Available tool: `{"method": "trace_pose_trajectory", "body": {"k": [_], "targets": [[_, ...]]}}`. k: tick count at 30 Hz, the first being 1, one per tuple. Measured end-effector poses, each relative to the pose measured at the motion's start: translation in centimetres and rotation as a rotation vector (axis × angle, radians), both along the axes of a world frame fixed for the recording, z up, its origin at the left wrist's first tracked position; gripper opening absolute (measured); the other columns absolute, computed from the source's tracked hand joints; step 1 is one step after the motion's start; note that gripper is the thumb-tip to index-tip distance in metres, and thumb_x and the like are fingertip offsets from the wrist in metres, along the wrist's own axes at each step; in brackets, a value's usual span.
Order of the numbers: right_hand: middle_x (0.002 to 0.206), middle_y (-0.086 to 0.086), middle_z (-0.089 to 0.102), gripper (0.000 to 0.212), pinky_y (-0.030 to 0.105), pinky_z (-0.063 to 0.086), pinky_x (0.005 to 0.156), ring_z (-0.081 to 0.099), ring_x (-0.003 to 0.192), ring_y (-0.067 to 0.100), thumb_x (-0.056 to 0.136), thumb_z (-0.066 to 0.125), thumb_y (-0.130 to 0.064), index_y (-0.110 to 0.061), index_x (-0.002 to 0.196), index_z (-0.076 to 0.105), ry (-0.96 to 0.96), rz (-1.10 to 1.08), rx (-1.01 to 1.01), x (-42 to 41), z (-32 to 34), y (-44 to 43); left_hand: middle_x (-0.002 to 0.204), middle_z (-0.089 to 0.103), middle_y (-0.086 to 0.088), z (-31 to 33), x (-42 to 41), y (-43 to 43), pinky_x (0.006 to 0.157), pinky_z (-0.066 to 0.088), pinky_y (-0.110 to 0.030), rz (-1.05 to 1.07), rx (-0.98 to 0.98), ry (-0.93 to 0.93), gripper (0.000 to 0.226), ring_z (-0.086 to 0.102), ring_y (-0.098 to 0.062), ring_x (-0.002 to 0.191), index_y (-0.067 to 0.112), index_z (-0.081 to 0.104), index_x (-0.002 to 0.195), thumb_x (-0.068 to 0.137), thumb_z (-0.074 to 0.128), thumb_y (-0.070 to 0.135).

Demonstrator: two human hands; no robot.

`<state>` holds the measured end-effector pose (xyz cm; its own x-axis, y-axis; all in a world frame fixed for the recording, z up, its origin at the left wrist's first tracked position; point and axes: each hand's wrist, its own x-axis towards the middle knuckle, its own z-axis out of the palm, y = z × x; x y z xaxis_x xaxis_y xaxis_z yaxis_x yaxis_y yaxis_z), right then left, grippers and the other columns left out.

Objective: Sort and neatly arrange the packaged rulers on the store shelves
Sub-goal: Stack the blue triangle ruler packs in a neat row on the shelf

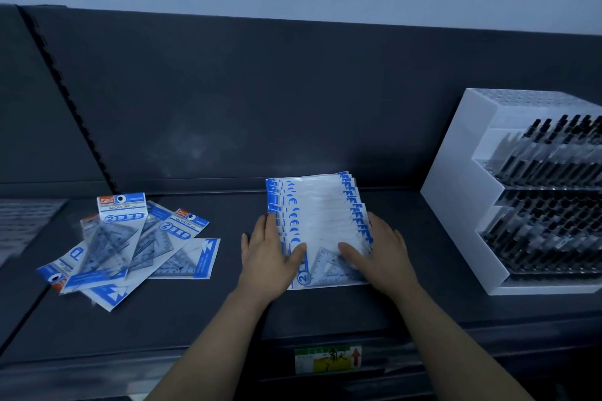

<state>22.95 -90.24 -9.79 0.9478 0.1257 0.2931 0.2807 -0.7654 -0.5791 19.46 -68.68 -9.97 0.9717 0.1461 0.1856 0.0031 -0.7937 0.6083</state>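
A row of overlapping blue-and-white ruler packages [321,215] lies fanned on the dark shelf [202,312], running from the back panel toward me. My left hand [268,259] presses flat against the row's left edge, thumb on the front package. On the row's right edge rests my right hand [378,254], thumb likewise on the front package. Both hands flank the row with fingers extended. A loose, untidy pile of the same packages [130,247] lies to the left, some face up, some turned over.
A white tiered display rack [462,205] filled with black pens stands at the right end of the shelf. A yellow-green price label [327,360] is fixed to the shelf's front edge. A dark back panel rises behind, with a slotted upright at left.
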Motion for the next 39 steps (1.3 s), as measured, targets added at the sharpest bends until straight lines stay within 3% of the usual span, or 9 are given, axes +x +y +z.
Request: {"method": "trace_pose_trajectory", "body": {"k": [4, 8, 11, 16, 20, 23, 26, 34, 39], "targets": [[0.117, 0.000, 0.054, 0.046, 0.031, 0.037, 0.097, 0.049, 0.106, 0.013, 0.086, 0.066, -0.036, -0.012, 0.123, 0.054, -0.104, -0.084, 0.056, -0.2, 0.1, -0.3, 0.145, 0.039, -0.005, 1.3, -1.4, 1.7, 0.111, 0.031, -0.034, 0.028, -0.138, -0.091, 0.063, 0.039, -0.022, 0.133, 0.013, 0.041, 0.142, 0.089, 0.057, 0.044], [0.132, 0.013, 0.055, 0.050, 0.049, 0.029, 0.111, 0.047, 0.127, 0.032, 0.084, 0.052, -0.044, -0.008, 0.115, 0.064, -0.177, -0.105, -0.131, 0.1, 0.1, 2.1, 0.130, 0.058, -0.007, 2.5, -2.8, 5.0, 0.100, 0.038, -0.028, 0.153, -0.083, -0.175, 0.042, 0.052, -0.022, 0.121, 0.009, 0.057, 0.129, 0.093, 0.058, 0.030], [0.135, 0.012, 0.053, 0.057, 0.050, 0.017, 0.115, 0.042, 0.133, 0.032, 0.079, 0.037, -0.049, -0.013, 0.112, 0.067, -0.201, -0.029, -0.151, -0.3, 1.0, 6.5, 0.124, 0.063, -0.008, 3.1, -3.6, 8.1, 0.096, 0.042, -0.033, 0.270, -0.059, -0.187, 0.035, 0.055, -0.025, 0.115, 0.009, 0.062, 0.122, 0.093, 0.058, 0.028], [0.147, 0.013, 0.041, 0.061, 0.038, -0.005, 0.116, 0.023, 0.144, 0.027, 0.079, 0.037, -0.051, -0.016, 0.122, 0.062, -0.120, 0.146, -0.172, -1.9, 1.7, 14.9, 0.129, 0.058, -0.015, 2.8, -4.8, 15.8, 0.101, 0.036, -0.043, 0.514, 0.180, -0.055, 0.044, 0.049, -0.037, 0.118, 0.012, 0.060, 0.126, 0.089, 0.058, 0.036], [0.154, 0.005, 0.029, 0.053, 0.037, -0.005, 0.118, 0.010, 0.147, 0.020, 0.092, 0.041, -0.049, -0.019, 0.136, 0.049, -0.023, 0.297, -0.209, -2.6, 1.6, 20.8, 0.151, 0.031, -0.016, 2.4, -5.7, 21.2, 0.114, 0.016, -0.048, 0.650, 0.205, 0.167, 0.065, 0.021, -0.036, 0.141, 0.022, 0.039, 0.142, 0.088, 0.053, 0.055], [0.149, 0.004, 0.037, 0.052, 0.037, 0.004, 0.117, 0.021, 0.144, 0.022, 0.093, 0.043, -0.048, -0.018, 0.134, 0.053, 0.066, 0.381, -0.159, -3.6, 1.8, 25.8, 0.156, 0.020, -0.015, 1.6, -5.7, 24.9, 0.116, 0.013, -0.048, 0.566, 0.161, 0.308, 0.076, 0.014, -0.035, 0.145, 0.033, 0.027, 0.148, 0.083, 0.050, 0.067], [0.131, 0.005, 0.054, 0.069, 0.036, 0.025, 0.109, 0.040, 0.132, 0.027, 0.080, 0.029, -0.058, -0.016, 0.125, 0.062, 0.068, 0.428, -0.095, -4.2, 1.5, 30.1, 0.152, 0.030, -0.016, 1.0, -5.6, 27.9, 0.113, 0.024, -0.040, 0.376, 0.121, 0.343, 0.071, 0.027, -0.033, 0.141, 0.029, 0.030, 0.148, 0.088, 0.051, 0.060], [0.158, -0.004, 0.019, 0.048, 0.038, 0.000, 0.118, 0.010, 0.146, 0.010, 0.098, 0.037, -0.046, -0.037, 0.145, 0.034, 0.213, 0.382, -0.329, -3.8, 0.5, 32.9, 0.126, 0.056, -0.013, 0.9, -5.6, 32.3, 0.097, 0.037, -0.027, 0.084, -0.030, 0.179, 0.031, 0.051, -0.030, 0.120, 0.008, 0.057, 0.124, 0.094, 0.054, 0.015], [0.160, -0.005, 0.014, 0.046, 0.039, -0.001, 0.120, 0.007, 0.147, 0.011, 0.101, 0.036, -0.042, -0.037, 0.146, 0.033, 0.280, 0.253, -0.345, -3.5, 1.2, 30.6, 0.146, 0.040, -0.018, 0.5, -5.2, 33.5, 0.108, 0.030, -0.030, 0.099, 0.122, 0.229, 0.039, 0.037, -0.031, 0.134, -0.002, 0.051, 0.129, 0.097, 0.045, 0.020]]}}
